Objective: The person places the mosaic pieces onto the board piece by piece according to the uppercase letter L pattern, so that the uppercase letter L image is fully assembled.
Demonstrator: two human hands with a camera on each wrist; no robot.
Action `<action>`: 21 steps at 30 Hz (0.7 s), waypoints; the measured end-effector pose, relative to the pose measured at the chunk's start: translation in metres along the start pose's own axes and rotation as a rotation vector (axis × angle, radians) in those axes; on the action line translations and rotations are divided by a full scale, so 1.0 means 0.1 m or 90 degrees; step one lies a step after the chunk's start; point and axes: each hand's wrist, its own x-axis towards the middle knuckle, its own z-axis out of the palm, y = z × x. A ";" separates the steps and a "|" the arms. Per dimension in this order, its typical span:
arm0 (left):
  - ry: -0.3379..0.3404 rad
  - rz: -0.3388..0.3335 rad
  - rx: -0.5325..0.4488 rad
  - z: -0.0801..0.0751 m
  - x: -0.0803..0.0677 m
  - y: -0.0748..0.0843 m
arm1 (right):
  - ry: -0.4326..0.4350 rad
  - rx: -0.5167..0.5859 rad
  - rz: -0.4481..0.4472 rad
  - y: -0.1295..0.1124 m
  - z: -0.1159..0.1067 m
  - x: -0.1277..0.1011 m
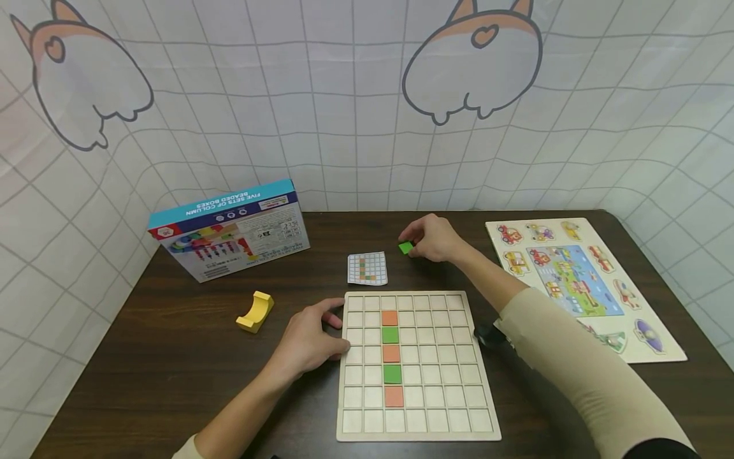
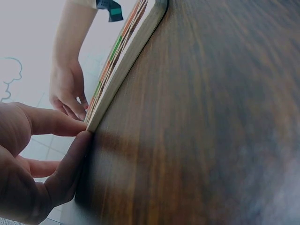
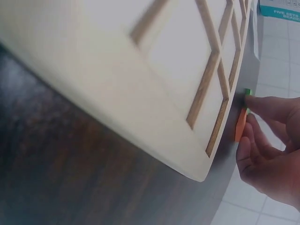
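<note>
A wooden grid board (image 1: 418, 437) lies on the dark table. Down one of its columns sit alternating tiles, three orange (image 1: 390, 318) and two green (image 1: 390, 335). My left hand (image 1: 306, 338) touches the board's left edge, thumb and fingertips against the rim. Beyond the board's far edge, my right hand (image 1: 436, 239) pinches a loose green tile (image 1: 406, 247) between thumb and fingers. The right wrist view also has an orange piece (image 3: 241, 125) at those fingertips. Left of this hand lies a small pattern card (image 1: 367, 268) printed with a coloured grid.
A blue-topped cardboard box (image 1: 246, 233) stands at the back left. Nearer, a yellow curved block (image 1: 255, 312) rests left of my left hand. Under and beyond my right forearm lies a picture puzzle board (image 1: 648, 319). A white grid-patterned curtain (image 1: 355, 127) hangs behind the table.
</note>
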 end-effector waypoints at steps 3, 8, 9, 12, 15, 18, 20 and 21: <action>0.000 -0.002 0.002 0.00 0.00 0.00 | -0.008 -0.008 0.000 -0.01 0.00 0.00; 0.002 0.000 0.000 -0.01 -0.01 0.01 | -0.018 -0.025 -0.004 -0.05 0.00 0.01; 0.002 0.000 0.000 -0.01 -0.01 0.01 | -0.019 -0.029 -0.007 -0.06 0.00 0.01; 0.002 0.000 -0.001 -0.01 -0.01 0.01 | -0.020 -0.042 -0.017 -0.08 0.00 0.02; 0.003 0.001 0.002 0.00 -0.01 0.00 | -0.024 -0.057 -0.026 -0.08 0.00 0.03; 0.004 0.004 0.004 0.00 0.00 0.00 | -0.032 -0.066 -0.029 -0.08 -0.01 0.04; 0.003 0.004 0.002 0.00 0.01 -0.01 | -0.035 -0.069 -0.031 -0.08 -0.01 0.04; 0.002 0.004 0.001 0.00 0.01 -0.01 | -0.036 -0.071 -0.033 -0.08 -0.01 0.04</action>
